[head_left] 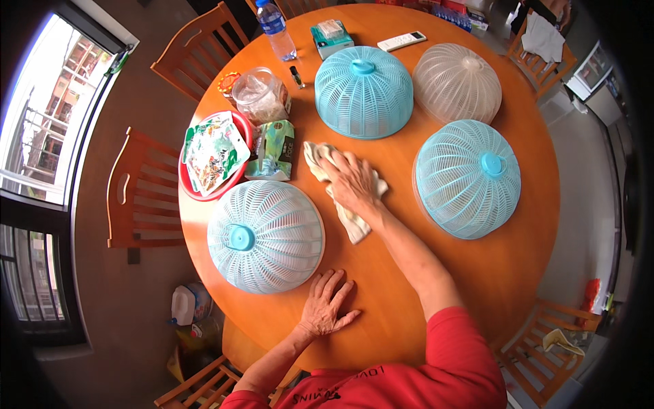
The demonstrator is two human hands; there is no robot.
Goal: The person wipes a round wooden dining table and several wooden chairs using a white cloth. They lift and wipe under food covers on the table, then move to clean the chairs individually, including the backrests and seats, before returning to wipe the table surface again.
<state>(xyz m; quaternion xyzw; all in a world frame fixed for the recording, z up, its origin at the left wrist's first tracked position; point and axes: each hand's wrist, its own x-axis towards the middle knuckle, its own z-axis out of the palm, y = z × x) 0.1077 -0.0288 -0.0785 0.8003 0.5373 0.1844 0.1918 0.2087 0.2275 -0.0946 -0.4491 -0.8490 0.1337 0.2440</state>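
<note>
My right hand point(352, 180) lies spread over a cream-coloured cloth point(354, 226), pressing it flat on the middle of the round wooden table point(381, 293). The cloth shows on both sides of the hand. My left hand point(328, 304) rests on the tabletop near the front edge, fingers apart and nothing in it. Just beyond its fingertips stands a blue mesh food cover point(279, 218). Two more blue covers, one farther back point(368, 95) and one to the right point(456, 187), stand around the cloth.
A whitish mesh cover point(453, 85) stands at the back right. Along the left are a red basin point(243, 123) with packets, a green tissue pack point(276, 150) and a clear tub point(255, 92). Farther back are a water bottle point(278, 34), a teal box point(330, 44) and a white remote point(402, 41). Chairs surround the table.
</note>
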